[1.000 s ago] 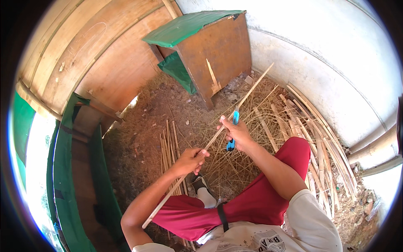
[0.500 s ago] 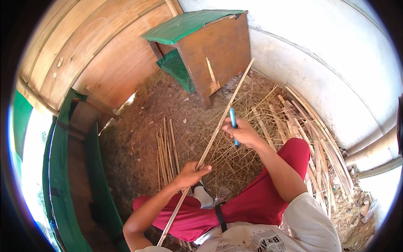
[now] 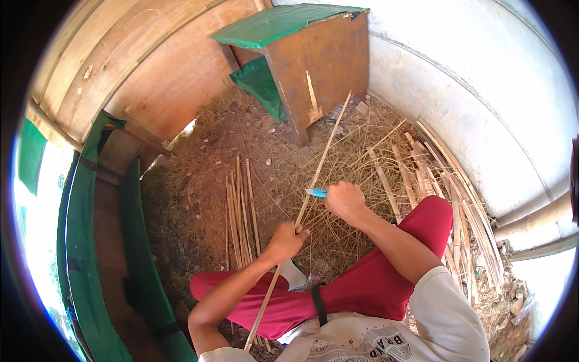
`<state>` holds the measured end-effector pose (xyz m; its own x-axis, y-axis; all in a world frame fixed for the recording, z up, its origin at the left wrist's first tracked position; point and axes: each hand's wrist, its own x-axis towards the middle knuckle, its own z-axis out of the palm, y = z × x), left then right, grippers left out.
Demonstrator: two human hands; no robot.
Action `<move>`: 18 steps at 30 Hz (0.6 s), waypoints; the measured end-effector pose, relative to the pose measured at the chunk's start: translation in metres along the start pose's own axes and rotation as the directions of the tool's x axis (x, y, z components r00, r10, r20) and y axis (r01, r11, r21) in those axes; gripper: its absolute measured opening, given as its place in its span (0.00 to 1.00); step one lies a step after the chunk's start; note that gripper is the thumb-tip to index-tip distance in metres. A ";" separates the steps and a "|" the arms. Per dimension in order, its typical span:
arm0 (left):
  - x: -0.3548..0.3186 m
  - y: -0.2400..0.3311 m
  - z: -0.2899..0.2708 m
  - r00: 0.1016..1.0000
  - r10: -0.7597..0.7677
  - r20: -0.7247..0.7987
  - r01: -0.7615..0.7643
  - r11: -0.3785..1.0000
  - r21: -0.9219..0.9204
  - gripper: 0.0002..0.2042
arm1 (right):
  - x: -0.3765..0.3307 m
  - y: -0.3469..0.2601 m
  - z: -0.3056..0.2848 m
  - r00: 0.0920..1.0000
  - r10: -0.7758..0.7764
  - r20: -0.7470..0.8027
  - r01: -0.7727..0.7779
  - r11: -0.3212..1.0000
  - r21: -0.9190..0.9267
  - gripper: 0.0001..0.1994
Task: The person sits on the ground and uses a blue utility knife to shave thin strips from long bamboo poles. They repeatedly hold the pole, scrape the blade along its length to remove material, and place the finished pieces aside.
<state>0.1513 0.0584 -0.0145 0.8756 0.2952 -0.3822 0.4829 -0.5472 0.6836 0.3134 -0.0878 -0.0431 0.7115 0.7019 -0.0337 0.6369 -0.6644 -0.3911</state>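
Observation:
A long, thin bamboo strip [image 3: 327, 148] slants from beside my left arm up toward the wooden cabinet. My left hand [image 3: 286, 242] is closed around it at about its middle, above my bent leg. My right hand [image 3: 345, 200] is wrapped round a blue utility knife [image 3: 319, 193]. The knife's blade points left and lies at the strip, just above my left hand; whether it touches cannot be made out. Below both hands, a tangle of fine bamboo shavings [image 3: 338, 232] covers the ground.
Several bamboo strips [image 3: 240, 211] lie in a bundle left of my hands. A larger pile of split bamboo [image 3: 461, 211] runs along the white wall [image 3: 464, 90] at right. Ahead stands a brown cabinet [image 3: 325, 66] with a green cover; green-edged shelving [image 3: 90, 241] is at left.
My right hand has turned the utility knife from upright to sideways, bringing its blade to the strip. The left hand has shifted slightly up and right with the strip.

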 end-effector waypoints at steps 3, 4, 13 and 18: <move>-0.007 0.007 -0.001 0.999 -0.004 0.034 0.003 1.000 0.026 0.13 | 0.006 0.004 0.016 0.999 -0.008 -0.044 0.004 0.997 -0.081 0.06; -0.009 0.007 -0.002 0.998 -0.018 0.063 0.017 1.000 0.015 0.12 | 0.007 0.005 0.021 0.999 -0.010 -0.045 0.006 0.996 -0.094 0.06; -0.017 -0.026 0.015 0.966 -0.188 0.176 0.216 0.963 -0.160 0.07 | 0.006 0.007 0.051 0.995 -0.060 -0.076 0.046 0.982 -0.181 0.06; -0.015 -0.023 0.020 0.978 -0.165 0.127 0.190 0.955 -0.228 0.08 | 0.018 0.015 0.053 0.999 -0.034 -0.028 0.029 0.986 -0.162 0.05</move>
<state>0.1273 0.0511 -0.0372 0.7759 0.2798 -0.5653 0.6296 -0.2877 0.7217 0.3199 -0.0715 -0.0982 0.6974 0.7167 0.0053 0.6970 -0.6765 -0.2379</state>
